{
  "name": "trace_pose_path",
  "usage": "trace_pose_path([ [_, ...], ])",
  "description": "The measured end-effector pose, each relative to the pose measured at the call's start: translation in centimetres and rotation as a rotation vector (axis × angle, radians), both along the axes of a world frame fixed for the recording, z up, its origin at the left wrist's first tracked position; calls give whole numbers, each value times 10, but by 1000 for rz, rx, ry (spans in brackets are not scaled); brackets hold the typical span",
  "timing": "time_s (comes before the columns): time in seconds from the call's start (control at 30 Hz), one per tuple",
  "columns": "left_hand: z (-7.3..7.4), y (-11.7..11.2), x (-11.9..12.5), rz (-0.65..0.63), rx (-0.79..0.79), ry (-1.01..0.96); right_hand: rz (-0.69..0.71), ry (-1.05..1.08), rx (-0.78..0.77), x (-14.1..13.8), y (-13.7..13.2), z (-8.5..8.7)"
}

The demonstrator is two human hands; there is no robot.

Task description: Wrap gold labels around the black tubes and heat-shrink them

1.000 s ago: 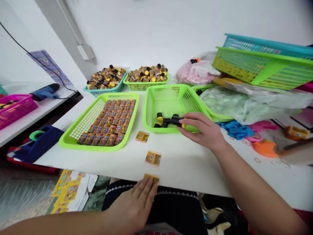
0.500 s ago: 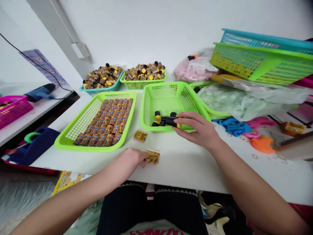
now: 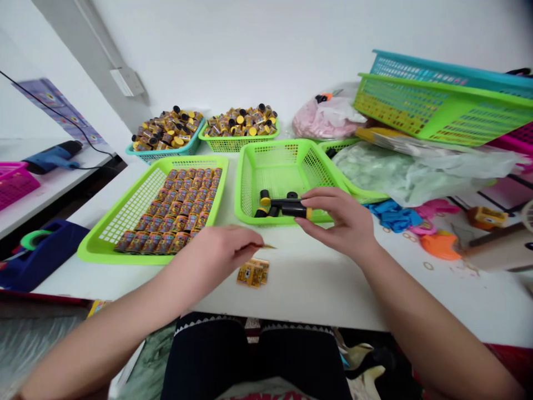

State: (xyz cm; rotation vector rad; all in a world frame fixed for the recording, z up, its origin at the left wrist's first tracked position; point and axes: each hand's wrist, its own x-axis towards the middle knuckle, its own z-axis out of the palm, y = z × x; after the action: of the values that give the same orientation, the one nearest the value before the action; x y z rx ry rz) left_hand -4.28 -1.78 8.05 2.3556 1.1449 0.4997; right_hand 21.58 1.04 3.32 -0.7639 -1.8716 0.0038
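My left hand (image 3: 225,248) is closed in a pinch on a thin yellow printed label (image 3: 268,246), seen nearly edge-on above the table. Just below it, a small pile of yellow printed labels (image 3: 251,273) lies on the white table. My right hand (image 3: 343,219) grips a small black canister (image 3: 293,210) with a yellow end between thumb and fingers. The canister is on its side at the front rim of the green basket (image 3: 287,166). Inside that basket, several more black canisters (image 3: 264,195) lie loose near the front.
At left, a green basket (image 3: 94,253) holds rows of labelled canisters (image 3: 166,219). Two full baskets (image 3: 166,130) (image 3: 241,141) stand behind. To the right are stacked baskets (image 3: 416,111), plastic bags (image 3: 387,169) and coloured balloon-like pieces (image 3: 395,215). A tape dispenser (image 3: 50,250) sits far left.
My left hand has risen from the table with a label pinched in it. The labels on the table now lie in one overlapping pile. My right hand still holds the canister in nearly the same place.
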Motion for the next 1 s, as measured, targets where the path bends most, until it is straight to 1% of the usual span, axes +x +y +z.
trace_pose_path([
  [0.03,3,4,5,25,31,-124,20,76,-59,-1,-1,0],
  [0.07,3,8,11,44,32,-222,43,158,-128,-2,-2,0],
  [0.1,0,12,18,61,-16,-291,68,238,-205,-3,-3,1],
  [0.17,-13,21,32,73,-159,-392,107,365,-365,-3,-3,2],
  [0.23,-31,29,42,63,-294,-479,139,447,-516,-1,-1,2],
  [0.33,-54,34,45,49,-449,-608,247,543,-673,3,2,0],
  [0.4,-63,32,42,23,-502,-641,336,582,-736,5,3,-2],
  [0.43,-65,31,40,13,-505,-640,370,587,-759,5,2,-2],
  [0.5,-65,28,34,-7,-474,-622,392,562,-805,4,1,-2],
  [0.6,-62,27,28,-40,-313,-565,353,456,-881,2,-1,3],
  [0.7,-58,29,24,-97,-131,-472,301,324,-902,1,-3,8],
  [0.8,-56,31,26,-157,-37,-441,272,208,-826,-2,-4,9],
  [0.87,-57,31,29,-162,-55,-489,285,176,-751,-4,-4,8],
  [0.93,-61,31,31,-144,-156,-578,294,152,-686,-6,-5,6],
  [1.0,-66,31,32,-132,-239,-624,270,121,-654,-9,-6,4],
])
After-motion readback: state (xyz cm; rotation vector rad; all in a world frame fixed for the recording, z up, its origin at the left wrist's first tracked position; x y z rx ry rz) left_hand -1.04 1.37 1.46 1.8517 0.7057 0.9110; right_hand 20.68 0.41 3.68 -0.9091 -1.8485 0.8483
